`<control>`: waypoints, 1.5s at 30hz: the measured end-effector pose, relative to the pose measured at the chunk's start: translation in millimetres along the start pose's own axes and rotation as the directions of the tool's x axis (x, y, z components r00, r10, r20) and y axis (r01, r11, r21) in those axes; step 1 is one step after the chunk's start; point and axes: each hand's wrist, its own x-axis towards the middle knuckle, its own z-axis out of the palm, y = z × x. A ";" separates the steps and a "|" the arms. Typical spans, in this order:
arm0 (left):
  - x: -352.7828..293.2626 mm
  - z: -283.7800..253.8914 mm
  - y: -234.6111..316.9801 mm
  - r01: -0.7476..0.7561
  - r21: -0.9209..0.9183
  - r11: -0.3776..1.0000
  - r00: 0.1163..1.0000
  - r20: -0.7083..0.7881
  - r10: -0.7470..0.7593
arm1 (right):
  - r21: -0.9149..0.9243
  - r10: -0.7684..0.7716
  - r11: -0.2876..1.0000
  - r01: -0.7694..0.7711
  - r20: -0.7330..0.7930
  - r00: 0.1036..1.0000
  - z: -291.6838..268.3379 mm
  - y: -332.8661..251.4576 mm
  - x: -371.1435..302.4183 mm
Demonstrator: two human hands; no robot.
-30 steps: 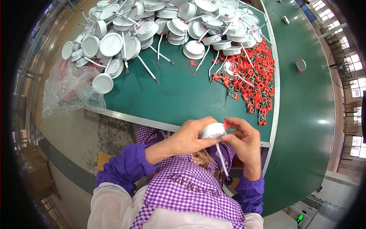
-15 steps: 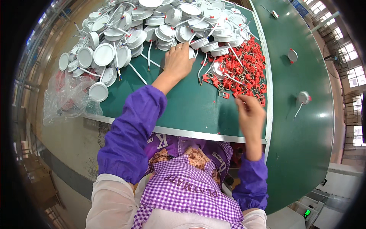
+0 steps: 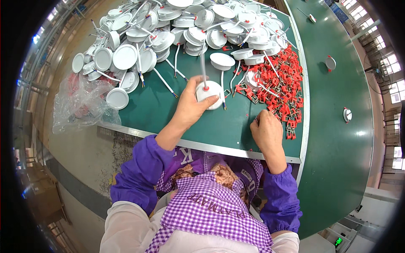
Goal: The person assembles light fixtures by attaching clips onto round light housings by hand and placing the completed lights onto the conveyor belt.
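The left hand (image 3: 192,107) reached forward on an extended, purple-sleeved arm, its fingers (image 3: 206,100) curled closed in a grip. The right hand (image 3: 265,133) stayed nearer the body, knuckles up, fingers bunched together and pointing down.
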 end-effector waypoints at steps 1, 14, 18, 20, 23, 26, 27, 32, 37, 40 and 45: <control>-6.4 1.0 3.2 -0.002 0.000 1.000 1.000 -0.003 0.002 | 0.000 -0.003 1.000 0.003 -0.001 1.000 -2.6 -1.2 -1.8; -62.8 30.4 17.9 0.142 -0.367 0.919 0.990 0.057 -0.130 | 0.754 0.084 0.651 0.089 -0.187 0.979 -25.0 -56.9 -30.3; -66.0 31.1 14.6 0.087 -0.222 0.971 0.996 0.028 -0.083 | 0.771 0.004 0.632 0.078 -0.103 0.995 -30.1 -58.0 -37.0; -66.8 33.4 14.5 0.073 -0.170 0.983 0.997 0.028 -0.070 | 0.748 -0.015 0.655 0.103 -0.123 0.992 -30.4 -58.7 -38.7; -67.6 35.2 15.4 0.043 -0.107 0.993 0.999 0.030 -0.040 | 0.718 -0.035 0.684 0.130 -0.146 0.989 -29.7 -57.7 -40.4; -67.5 34.6 16.0 0.033 -0.074 0.997 0.999 0.042 -0.030 | 0.660 -0.060 0.729 0.183 -0.204 0.977 -32.5 -59.8 -42.1; -67.4 34.0 16.3 0.037 -0.052 0.998 0.998 0.051 -0.034 | 0.604 -0.089 0.763 0.231 -0.257 0.962 -33.4 -61.1 -42.5; -70.2 30.4 20.9 0.072 -0.095 0.993 0.993 0.105 -0.062 | 0.633 -0.024 0.753 0.181 -0.249 0.968 -26.7 -60.1 -45.6; -79.3 27.2 15.6 0.161 -0.226 0.961 0.976 0.182 -0.121 | 0.693 0.056 0.715 0.090 -0.186 0.981 -25.3 -61.4 -55.1; -86.5 24.2 18.5 0.273 -0.382 0.883 0.957 0.204 -0.207 | 0.793 0.112 0.610 -0.006 -0.079 0.991 -24.2 -57.7 -52.2; -95.3 7.9 13.9 0.336 -0.375 0.864 0.941 0.173 -0.291 | 0.892 -0.163 0.426 -0.150 0.238 0.957 -18.0 -42.1 -31.4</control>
